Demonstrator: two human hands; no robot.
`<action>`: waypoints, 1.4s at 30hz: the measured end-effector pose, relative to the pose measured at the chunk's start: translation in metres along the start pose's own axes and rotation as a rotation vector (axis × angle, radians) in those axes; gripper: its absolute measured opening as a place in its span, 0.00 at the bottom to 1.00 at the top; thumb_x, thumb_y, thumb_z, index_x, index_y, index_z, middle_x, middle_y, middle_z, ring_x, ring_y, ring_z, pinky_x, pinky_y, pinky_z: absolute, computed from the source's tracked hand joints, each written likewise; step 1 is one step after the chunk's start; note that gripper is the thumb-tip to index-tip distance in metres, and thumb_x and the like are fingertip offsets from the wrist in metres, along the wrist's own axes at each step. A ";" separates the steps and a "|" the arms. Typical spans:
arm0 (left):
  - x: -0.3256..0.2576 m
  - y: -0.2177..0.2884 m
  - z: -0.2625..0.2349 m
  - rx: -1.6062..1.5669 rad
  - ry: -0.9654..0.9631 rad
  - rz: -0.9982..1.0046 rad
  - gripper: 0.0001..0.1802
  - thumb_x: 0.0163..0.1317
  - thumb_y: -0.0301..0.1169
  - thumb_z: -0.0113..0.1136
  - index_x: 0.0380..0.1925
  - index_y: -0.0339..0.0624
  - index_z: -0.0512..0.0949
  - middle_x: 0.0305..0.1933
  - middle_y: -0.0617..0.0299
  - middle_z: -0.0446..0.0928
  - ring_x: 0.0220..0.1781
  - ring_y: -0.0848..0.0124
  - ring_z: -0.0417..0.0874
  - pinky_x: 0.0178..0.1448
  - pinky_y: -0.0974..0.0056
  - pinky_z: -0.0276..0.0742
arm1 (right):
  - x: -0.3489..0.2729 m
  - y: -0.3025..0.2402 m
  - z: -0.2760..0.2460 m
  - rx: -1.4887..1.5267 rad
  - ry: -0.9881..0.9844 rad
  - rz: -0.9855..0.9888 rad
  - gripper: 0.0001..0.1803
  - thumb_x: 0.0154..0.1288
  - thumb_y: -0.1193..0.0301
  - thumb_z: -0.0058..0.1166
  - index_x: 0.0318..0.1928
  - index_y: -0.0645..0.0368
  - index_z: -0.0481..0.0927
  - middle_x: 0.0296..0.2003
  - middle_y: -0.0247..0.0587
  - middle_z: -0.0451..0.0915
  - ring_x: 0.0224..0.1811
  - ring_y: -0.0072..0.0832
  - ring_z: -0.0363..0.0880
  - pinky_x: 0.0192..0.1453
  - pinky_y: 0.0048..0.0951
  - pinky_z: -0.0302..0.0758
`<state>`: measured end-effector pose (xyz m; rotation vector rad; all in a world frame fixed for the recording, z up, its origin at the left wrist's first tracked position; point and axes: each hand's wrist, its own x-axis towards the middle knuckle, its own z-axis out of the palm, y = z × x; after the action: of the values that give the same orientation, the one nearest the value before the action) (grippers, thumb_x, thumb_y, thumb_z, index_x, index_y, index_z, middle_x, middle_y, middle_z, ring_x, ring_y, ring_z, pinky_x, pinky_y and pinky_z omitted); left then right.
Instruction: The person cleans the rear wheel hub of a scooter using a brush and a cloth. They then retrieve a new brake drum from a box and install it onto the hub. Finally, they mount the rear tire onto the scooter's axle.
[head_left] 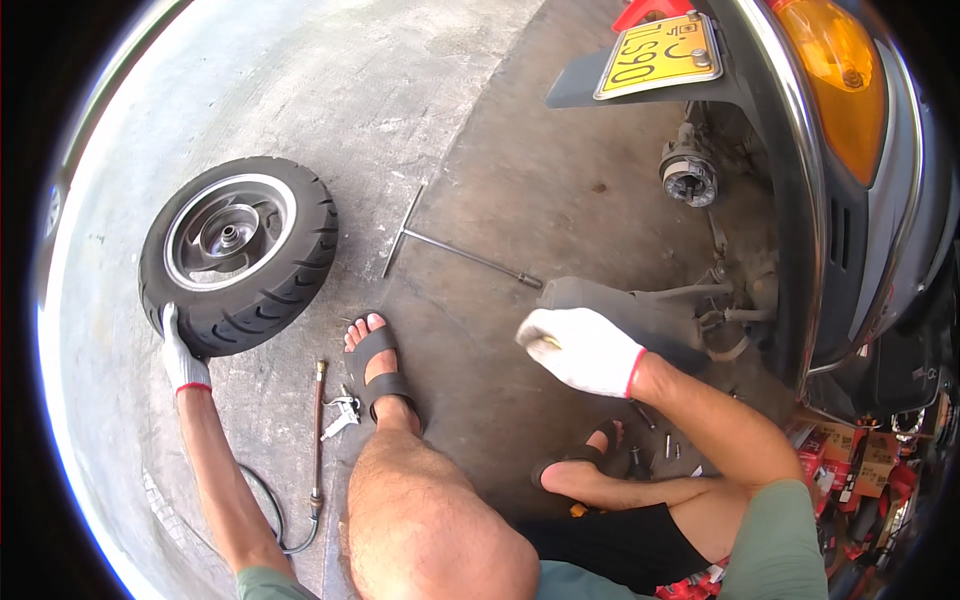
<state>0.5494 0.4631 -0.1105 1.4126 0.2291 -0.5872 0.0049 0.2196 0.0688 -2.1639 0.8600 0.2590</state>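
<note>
A scooter wheel (231,235) with a black treaded tyre and a silver rim leans tilted at the left. My left hand (182,352), in a white glove with a red cuff, grips the tyre's lower left edge, its fingers partly hidden by the rubber. In the middle right, my right hand (580,347), gloved the same way, is curled closed and a little blurred. Whatever lies in its fingers cannot be made out. Just behind it sits the scooter's grey muffler (610,300). Above that shows the bare wheel hub (690,178), no wheel on it.
A T-handle wrench (465,255) lies on the concrete between wheel and muffler. An air blow gun (342,416) and a hose (318,440) rest beside my left foot. Small sockets (668,445) lie near my right foot. The scooter's rear bodywork (850,200) overhangs the right side.
</note>
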 end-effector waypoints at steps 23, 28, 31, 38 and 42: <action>-0.217 -0.040 0.182 0.452 -0.101 0.841 0.37 0.59 0.28 0.65 0.68 0.40 0.62 0.64 0.49 0.67 0.64 0.56 0.72 0.63 0.55 0.73 | 0.212 -0.286 -0.013 -0.593 0.244 -0.091 0.60 0.55 0.52 0.70 0.77 0.64 0.47 0.59 0.63 0.73 0.55 0.44 0.82 0.50 0.43 0.81; -0.148 0.032 0.125 0.700 -0.038 1.042 0.38 0.52 0.22 0.66 0.66 0.40 0.66 0.63 0.47 0.69 0.67 0.51 0.72 0.68 0.52 0.73 | 0.190 -0.262 -0.028 -0.630 0.315 -0.182 0.50 0.62 0.46 0.63 0.73 0.63 0.55 0.53 0.60 0.78 0.50 0.49 0.85 0.52 0.44 0.84; -0.103 0.098 0.131 1.110 -0.075 1.201 0.57 0.48 0.25 0.72 0.78 0.46 0.50 0.77 0.41 0.56 0.78 0.45 0.59 0.79 0.50 0.61 | 0.176 -0.248 -0.034 -0.666 0.294 -0.202 0.50 0.64 0.46 0.61 0.75 0.63 0.55 0.54 0.60 0.77 0.51 0.49 0.85 0.53 0.44 0.83; -0.070 0.155 0.182 1.214 -0.678 1.048 0.63 0.33 0.24 0.82 0.74 0.49 0.59 0.73 0.49 0.65 0.73 0.51 0.68 0.77 0.55 0.67 | 0.140 -0.191 -0.043 -0.633 0.340 -0.162 0.51 0.63 0.49 0.65 0.75 0.64 0.54 0.56 0.61 0.75 0.53 0.49 0.84 0.54 0.44 0.82; -0.122 0.153 0.216 1.224 -0.723 1.168 0.60 0.31 0.24 0.83 0.71 0.48 0.64 0.69 0.49 0.67 0.70 0.50 0.70 0.76 0.53 0.69 | 0.110 -0.139 -0.065 -0.511 0.355 -0.097 0.54 0.62 0.49 0.65 0.76 0.64 0.51 0.60 0.66 0.73 0.57 0.54 0.81 0.60 0.46 0.79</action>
<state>0.4841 0.2907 0.1158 1.9876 -1.6873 -0.1448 0.1727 0.1827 0.1476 -2.7785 0.9549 0.0433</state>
